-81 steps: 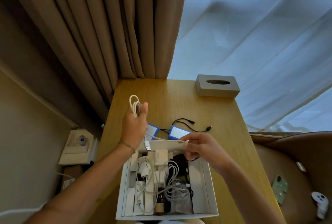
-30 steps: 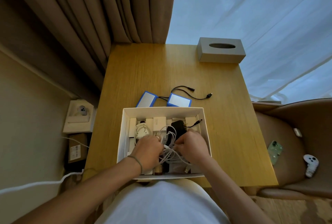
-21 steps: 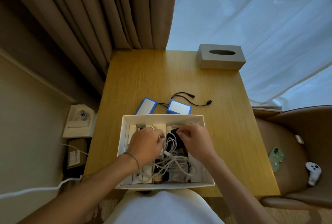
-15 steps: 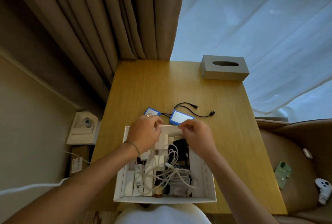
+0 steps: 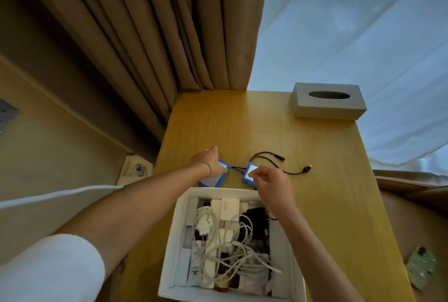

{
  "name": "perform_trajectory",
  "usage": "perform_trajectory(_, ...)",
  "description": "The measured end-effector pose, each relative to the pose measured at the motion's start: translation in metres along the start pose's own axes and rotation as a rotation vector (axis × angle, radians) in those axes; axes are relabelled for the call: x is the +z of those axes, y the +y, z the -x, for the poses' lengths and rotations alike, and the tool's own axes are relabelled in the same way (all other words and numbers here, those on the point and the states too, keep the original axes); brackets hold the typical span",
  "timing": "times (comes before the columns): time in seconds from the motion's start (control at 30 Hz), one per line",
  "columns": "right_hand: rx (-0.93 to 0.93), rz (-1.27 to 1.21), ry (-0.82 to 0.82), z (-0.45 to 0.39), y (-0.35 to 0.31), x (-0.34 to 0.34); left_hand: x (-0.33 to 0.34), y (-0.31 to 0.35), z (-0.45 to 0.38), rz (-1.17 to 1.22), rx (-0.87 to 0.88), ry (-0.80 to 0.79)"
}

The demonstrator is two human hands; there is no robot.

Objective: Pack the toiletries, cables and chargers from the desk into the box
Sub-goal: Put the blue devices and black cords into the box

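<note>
A white box (image 5: pixel 177 241) stands at the desk's near edge, holding several white cables (image 5: pixel 242 253), white chargers, a black adapter and a small brown bottle. Just beyond it two blue-edged flat devices lie on the desk, joined by a black cable (image 5: pixel 291 172) that trails right. My left hand (image 5: pixel 211 164) lies over the left blue device (image 5: pixel 209 181), fingers curled on its far end. My right hand (image 5: pixel 269 185) pinches the near edge of the right blue device (image 5: pixel 251 170). Both devices rest on the wood.
A grey tissue box (image 5: pixel 327 105) sits at the far right corner of the wooden desk (image 5: pixel 242 127). Brown curtains hang behind on the left. A wall socket (image 5: pixel 137 168) and a white cord (image 5: pixel 60 195) lie left of the desk. A green phone (image 5: pixel 421 267) rests on the chair at right.
Both hands have left the inside of the box and reached forward over its far wall onto the two blue devices. The view has tilted up.
</note>
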State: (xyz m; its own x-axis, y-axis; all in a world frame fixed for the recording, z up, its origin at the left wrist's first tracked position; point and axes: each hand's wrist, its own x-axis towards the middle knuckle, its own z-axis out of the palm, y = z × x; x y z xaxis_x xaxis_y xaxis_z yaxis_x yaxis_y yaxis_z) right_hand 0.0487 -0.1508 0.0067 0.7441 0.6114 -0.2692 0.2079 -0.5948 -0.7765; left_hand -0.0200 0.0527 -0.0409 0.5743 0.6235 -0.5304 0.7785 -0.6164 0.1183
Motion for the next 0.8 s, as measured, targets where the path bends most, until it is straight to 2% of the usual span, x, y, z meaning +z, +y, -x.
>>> perform_trajectory(0.13, -0.020, -0.057, -0.001, 0.012, 0.010, 0.001, 0.012, 0.006, -0.017, -0.125, 0.003, -0.107)
perform_trajectory(0.2, -0.027, -0.080, 0.016, 0.015, 0.012, -0.001, 0.015, 0.008, -0.020, -0.150, 0.007, -0.103)
perform_trajectory(0.5, -0.029, -0.127, -0.031, 0.020, 0.008, -0.005, 0.015, 0.001, -0.013, 0.037, -0.017, 0.123)
perform_trajectory(0.8, -0.056, -0.132, -0.101, 0.015, -0.012, 0.008, -0.037, -0.018, 0.029, 0.309, 0.006, 0.285)
